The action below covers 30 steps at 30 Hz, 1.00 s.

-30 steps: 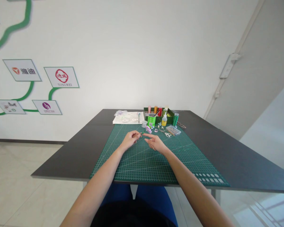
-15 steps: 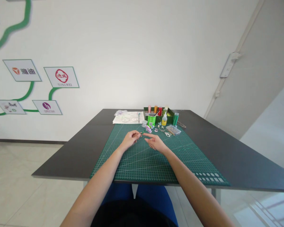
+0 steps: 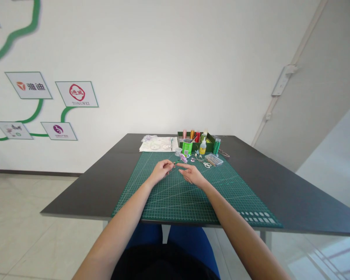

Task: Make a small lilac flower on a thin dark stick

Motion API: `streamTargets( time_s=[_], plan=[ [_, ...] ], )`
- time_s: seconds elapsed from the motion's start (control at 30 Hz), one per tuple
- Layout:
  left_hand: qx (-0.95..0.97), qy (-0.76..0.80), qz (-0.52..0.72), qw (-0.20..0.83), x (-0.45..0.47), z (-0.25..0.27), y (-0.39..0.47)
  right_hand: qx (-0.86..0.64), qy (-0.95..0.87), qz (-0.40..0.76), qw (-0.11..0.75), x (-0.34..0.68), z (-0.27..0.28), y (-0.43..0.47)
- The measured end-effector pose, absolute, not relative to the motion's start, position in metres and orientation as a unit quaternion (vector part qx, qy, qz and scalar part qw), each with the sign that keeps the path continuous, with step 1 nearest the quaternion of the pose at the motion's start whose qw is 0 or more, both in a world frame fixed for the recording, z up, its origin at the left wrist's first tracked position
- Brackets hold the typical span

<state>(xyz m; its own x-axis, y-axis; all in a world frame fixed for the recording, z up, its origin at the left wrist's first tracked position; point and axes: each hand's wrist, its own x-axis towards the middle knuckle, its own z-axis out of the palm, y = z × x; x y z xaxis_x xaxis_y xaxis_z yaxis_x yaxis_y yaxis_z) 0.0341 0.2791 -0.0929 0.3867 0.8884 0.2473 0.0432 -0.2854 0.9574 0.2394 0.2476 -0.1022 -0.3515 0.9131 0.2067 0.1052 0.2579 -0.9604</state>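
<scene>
My left hand (image 3: 162, 168) is closed in a pinch on the short green stem of a small pale-purple flower (image 3: 183, 158). The blossom points away from me, beyond the fingertips. My right hand (image 3: 192, 174) has its index finger stretched out to the stem, with the thumb lower and apart from it. Whether that fingertip presses on the stem or only comes close, I cannot tell. Both hands are over the green cutting mat (image 3: 181, 198). Just past the flower stands a green can (image 3: 187, 147), and a small white round container (image 3: 177, 151) is beside it.
White-handled scissors (image 3: 207, 165) and a clear plastic case (image 3: 214, 160) lie right of the hands. A glue bottle (image 3: 202, 147) and a green thread spool (image 3: 216, 146) stand behind, by a green box (image 3: 211, 139) of spools. Paper sheets (image 3: 157, 144) lie at the back left.
Both hands keep nearly the same pose at the stem. The whole view has shifted very slightly; nothing has been taken up or let go.
</scene>
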Motion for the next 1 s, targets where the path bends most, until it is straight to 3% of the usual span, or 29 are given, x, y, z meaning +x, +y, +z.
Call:
streamTargets(
  time_s=[1.0],
  plan=[
    [0.676, 0.340, 0.461, 0.465, 0.0371, -0.0912, 0.2788, -0.371, -0.678, 0.468, 0.428, 0.2398, -0.1021, 0.2476]
  ],
)
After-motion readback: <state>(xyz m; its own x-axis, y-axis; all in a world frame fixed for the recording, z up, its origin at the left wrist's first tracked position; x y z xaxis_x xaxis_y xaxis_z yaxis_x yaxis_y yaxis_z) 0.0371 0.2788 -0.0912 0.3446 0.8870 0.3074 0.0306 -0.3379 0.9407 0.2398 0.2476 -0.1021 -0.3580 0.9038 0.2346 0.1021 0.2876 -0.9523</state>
